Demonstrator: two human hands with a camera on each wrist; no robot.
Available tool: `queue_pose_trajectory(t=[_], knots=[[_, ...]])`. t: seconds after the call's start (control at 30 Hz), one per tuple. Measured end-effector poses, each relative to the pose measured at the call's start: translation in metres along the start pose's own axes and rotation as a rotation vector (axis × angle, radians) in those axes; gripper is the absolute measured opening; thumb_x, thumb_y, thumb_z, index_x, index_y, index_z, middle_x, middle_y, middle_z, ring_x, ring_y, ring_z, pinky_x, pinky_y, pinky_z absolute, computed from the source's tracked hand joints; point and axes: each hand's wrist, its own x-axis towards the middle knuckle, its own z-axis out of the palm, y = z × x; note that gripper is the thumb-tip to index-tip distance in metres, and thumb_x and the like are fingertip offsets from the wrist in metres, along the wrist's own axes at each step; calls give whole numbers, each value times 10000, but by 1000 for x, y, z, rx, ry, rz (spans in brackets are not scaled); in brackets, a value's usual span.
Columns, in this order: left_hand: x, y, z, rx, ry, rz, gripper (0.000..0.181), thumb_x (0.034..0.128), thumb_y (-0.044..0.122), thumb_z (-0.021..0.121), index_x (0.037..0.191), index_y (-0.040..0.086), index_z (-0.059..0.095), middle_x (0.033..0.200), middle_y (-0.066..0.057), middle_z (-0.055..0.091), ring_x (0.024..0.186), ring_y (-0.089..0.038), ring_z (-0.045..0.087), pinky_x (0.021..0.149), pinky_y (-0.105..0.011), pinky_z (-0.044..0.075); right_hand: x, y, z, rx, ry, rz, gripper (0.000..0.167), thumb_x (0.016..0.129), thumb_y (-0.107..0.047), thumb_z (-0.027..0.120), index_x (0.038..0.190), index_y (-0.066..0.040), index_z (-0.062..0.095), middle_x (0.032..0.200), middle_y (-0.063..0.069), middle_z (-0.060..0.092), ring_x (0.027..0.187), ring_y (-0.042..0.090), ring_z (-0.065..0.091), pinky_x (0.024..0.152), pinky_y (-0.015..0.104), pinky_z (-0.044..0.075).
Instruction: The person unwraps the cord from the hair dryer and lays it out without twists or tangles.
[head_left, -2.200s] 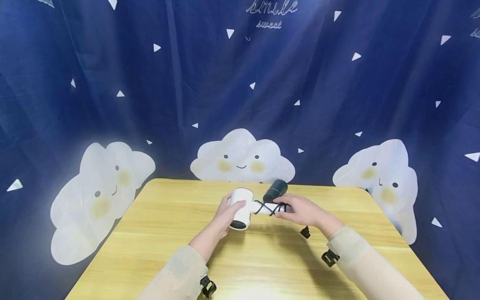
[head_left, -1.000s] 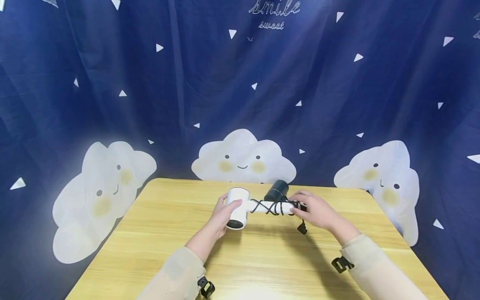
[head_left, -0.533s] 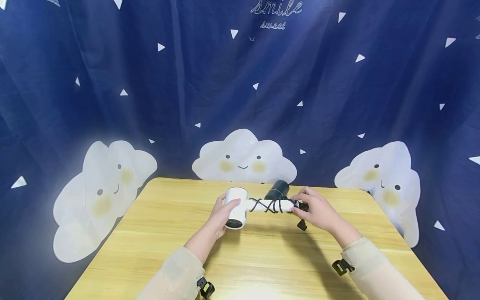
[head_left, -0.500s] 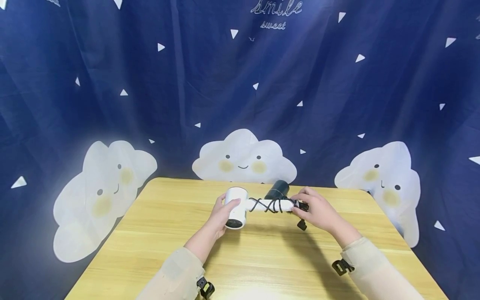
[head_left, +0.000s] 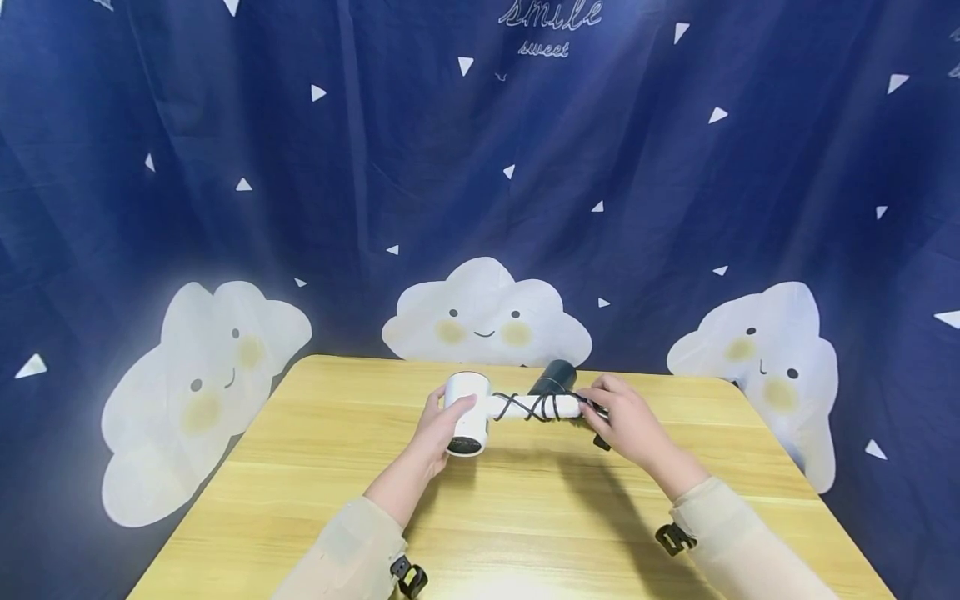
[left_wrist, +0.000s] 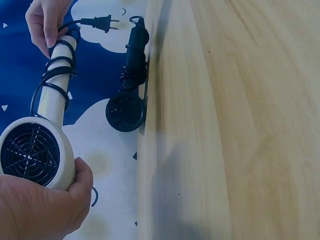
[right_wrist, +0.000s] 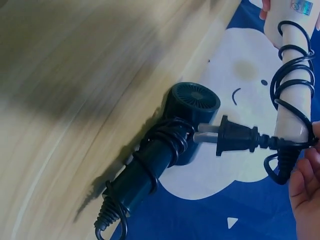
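A white hair dryer [head_left: 471,427] is held above the table, its handle pointing right. My left hand [head_left: 435,433] grips it round the barrel; the intake grille [left_wrist: 30,155] shows in the left wrist view. Black cord [right_wrist: 292,67] is wound in crossing loops along the handle. At the handle's end, my right hand [head_left: 628,423] pinches the cord, with part of the grip hidden behind the fingers. The two-pin plug [right_wrist: 237,136] hangs free beside that hand. Behind the handle lies a dark green hair dryer [head_left: 557,377], its own cord wrapped round its handle [right_wrist: 140,175].
The light wooden table [head_left: 315,467] ends just behind the dark green dryer. Beyond its far edge hangs a dark blue curtain [head_left: 420,183] printed with white clouds and triangles. Black strap buckles [head_left: 408,575] sit at both sleeves.
My right hand has moved right along the handle to its end, leaving more cord loops round it. Lately it has shifted slightly left, and the plug sits closer to it. The left hand keeps its grip.
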Motion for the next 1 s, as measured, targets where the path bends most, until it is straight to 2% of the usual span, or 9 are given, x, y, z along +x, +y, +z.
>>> queue_pose_trajectory(t=[0.23,0.4,0.73,0.9,1.0], knots=[[-7,5,0,15,-16,-3,884,922,381,684,1573,86,163,1340,-273,482,977,-270,654,813,-386,594,1,-2,7,12,26,-15,99,866,-3,745,959,-36,739,882,-14,555,778,122,485,649,320,470],[-2,0,-2,23,-21,-4,881,934,371,671,1574,62,149,1343,-282,476,979,-268,650,805,-384,595,2,-6,8,2,39,-22,104,868,36,727,940,-38,711,878,0,556,779,142,497,658,336,486],[-5,0,-5,10,-13,-14,900,916,386,692,1579,101,155,1342,-261,494,963,-257,656,802,-373,595,6,-8,6,-30,-8,28,96,913,50,663,937,-41,683,897,12,531,760,142,504,644,332,502],[-7,0,-8,0,-24,-15,894,910,391,689,1575,102,165,1331,-254,506,963,-254,658,805,-376,594,10,-8,4,-6,-13,53,114,913,60,658,913,-51,682,903,24,537,760,145,528,649,347,514],[-7,0,-10,-12,-29,-13,888,909,381,691,1571,95,173,1326,-258,509,955,-256,660,803,-385,596,13,-7,2,22,-41,78,92,914,36,674,916,-53,696,903,22,554,763,150,540,663,362,510]])
